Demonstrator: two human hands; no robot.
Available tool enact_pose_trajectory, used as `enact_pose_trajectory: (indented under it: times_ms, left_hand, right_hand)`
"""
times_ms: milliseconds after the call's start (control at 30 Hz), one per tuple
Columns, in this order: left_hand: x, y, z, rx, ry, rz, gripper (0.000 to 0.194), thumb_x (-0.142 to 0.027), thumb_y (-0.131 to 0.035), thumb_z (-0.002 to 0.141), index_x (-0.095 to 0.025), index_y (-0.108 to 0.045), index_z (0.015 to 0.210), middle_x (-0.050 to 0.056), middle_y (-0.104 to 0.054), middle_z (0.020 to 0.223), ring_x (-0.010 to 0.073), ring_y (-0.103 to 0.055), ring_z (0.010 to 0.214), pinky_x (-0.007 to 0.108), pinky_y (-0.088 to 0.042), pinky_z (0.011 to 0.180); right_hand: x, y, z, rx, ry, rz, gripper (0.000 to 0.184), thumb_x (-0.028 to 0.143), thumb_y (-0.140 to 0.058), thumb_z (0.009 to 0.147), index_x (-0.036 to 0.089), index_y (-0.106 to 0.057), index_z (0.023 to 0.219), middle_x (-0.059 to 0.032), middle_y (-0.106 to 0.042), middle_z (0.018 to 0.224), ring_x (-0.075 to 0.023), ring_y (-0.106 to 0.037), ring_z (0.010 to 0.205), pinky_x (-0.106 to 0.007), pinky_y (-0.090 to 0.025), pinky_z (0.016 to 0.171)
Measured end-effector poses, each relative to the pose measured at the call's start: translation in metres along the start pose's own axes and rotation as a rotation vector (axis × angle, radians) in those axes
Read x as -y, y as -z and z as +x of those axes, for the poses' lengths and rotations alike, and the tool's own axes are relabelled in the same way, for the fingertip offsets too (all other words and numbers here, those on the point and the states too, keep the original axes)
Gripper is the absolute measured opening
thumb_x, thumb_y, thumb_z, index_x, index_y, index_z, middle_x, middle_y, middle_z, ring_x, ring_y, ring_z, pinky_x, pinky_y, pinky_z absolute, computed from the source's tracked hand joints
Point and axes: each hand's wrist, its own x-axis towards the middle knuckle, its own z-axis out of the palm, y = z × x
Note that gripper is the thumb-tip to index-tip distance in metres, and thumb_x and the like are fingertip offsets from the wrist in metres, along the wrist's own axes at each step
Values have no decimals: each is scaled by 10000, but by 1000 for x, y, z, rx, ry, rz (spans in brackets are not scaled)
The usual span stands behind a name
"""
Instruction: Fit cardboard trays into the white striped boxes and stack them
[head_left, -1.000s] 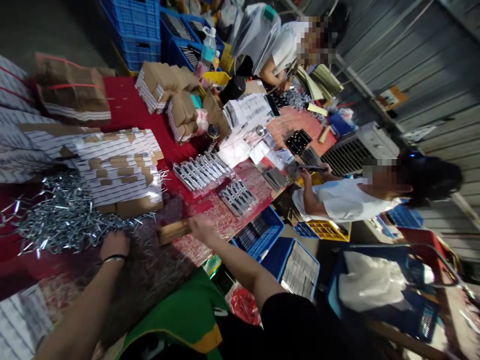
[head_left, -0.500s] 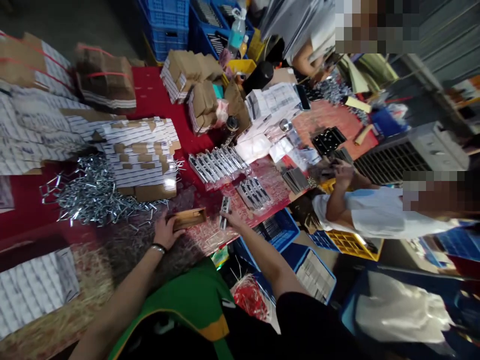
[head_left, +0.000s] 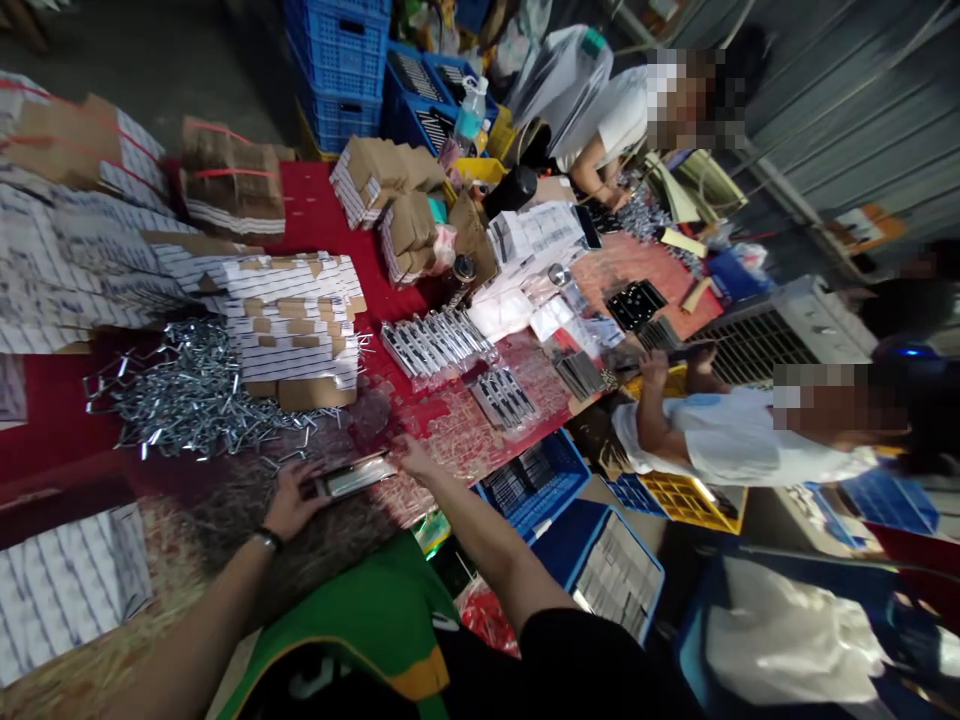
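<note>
My left hand and my right hand hold the two ends of a slim packet with a shiny metal piece in it, low over the red table. The left fingers curl round its near end. The right fingertips pinch its far end. A heap of bright metal hooks lies just left of my left hand. A stack of striped card boxes stands behind the packet. Clear packs of metal parts lie beyond my right hand.
Brown paper bundles and more boxes fill the far table. Blue crates stand under the table's right edge. One person in white works at the right, another person at the far end.
The brown open box I held a moment ago now shows a shiny metal piece in it. My right hand has moved left from the small pack onto the packet's end.
</note>
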Motion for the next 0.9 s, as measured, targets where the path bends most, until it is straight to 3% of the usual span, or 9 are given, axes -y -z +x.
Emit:
enact_pose_trajectory:
  times_ms: [67,167,300,400,533,633,767,833,900]
  left_hand:
    - [-7,-4,8,6,-2,4,827,-377,-771,732,-199,-484,1487,186,-698,1402,341,-696,1237,568,-554,1076]
    - [-12,0,4,76,-91,204,672,-362,-718,797,-247,-636,1454,176,-643,1518,397,-526,1477,647,-357,1244]
    - [-23,2,-11,214,-258,563,764,-532,-744,836,-312,-604,1554,143,-458,1698,453,-202,1650,771,-37,1277]
    - [-38,-13,-6,238,-289,632,732,-500,-688,915,-234,-572,1587,196,-422,1709,438,-371,1583,679,-185,1295]
    - [-45,-26,10,347,-301,569,603,-420,-650,961,-239,-626,1535,215,-537,1620,393,-602,1389,524,-438,1178]
    - [-42,-29,4,386,-316,548,642,-461,-692,937,-249,-622,1539,215,-534,1621,426,-565,1426,561,-401,1203]
    - [-54,-43,-14,295,-235,650,855,-504,-768,872,-281,-483,1647,209,-371,1733,512,-305,1590,718,-218,1247]
    - [-69,-48,-17,335,-217,655,891,-450,-804,837,-290,-472,1648,233,-429,1687,515,-396,1529,703,-309,1195]
    - [-83,-42,-14,383,-209,625,849,-400,-809,816,-295,-515,1606,243,-552,1549,466,-586,1338,611,-469,1059]
  right_hand:
    - [-3,2,8,66,50,-3,337,247,-709,940,150,-727,1263,-94,-726,1124,-215,-702,977,-352,-583,871]
    - [-6,7,10,185,180,-16,571,312,-844,831,218,-713,1378,-112,-665,1416,-244,-690,1186,-365,-568,1012]
    - [-10,5,-7,412,317,-302,1062,619,-862,768,268,-422,1668,-209,-413,1704,-441,-503,1472,-605,-462,1170]
    - [-9,-3,-17,342,289,-493,973,565,-707,936,233,-251,1728,-250,-352,1725,-433,-586,1383,-591,-505,1115]
    - [-7,-2,-14,368,342,-484,798,478,-650,1001,195,-355,1687,-230,-491,1639,-368,-688,1238,-480,-580,1028]
    - [-6,-2,-15,390,350,-511,886,508,-681,979,198,-297,1714,-267,-491,1629,-423,-624,1358,-585,-526,1113]
    - [-2,-17,-33,319,337,-571,1154,509,-828,841,156,-199,1742,-305,-342,1715,-524,-431,1523,-740,-319,1234]
    - [2,-19,-35,313,344,-567,1058,472,-809,853,151,-294,1719,-295,-379,1701,-514,-412,1541,-752,-263,1255]
    - [13,-13,-18,320,331,-563,843,481,-738,904,168,-475,1642,-275,-523,1611,-486,-455,1520,-733,-269,1259]
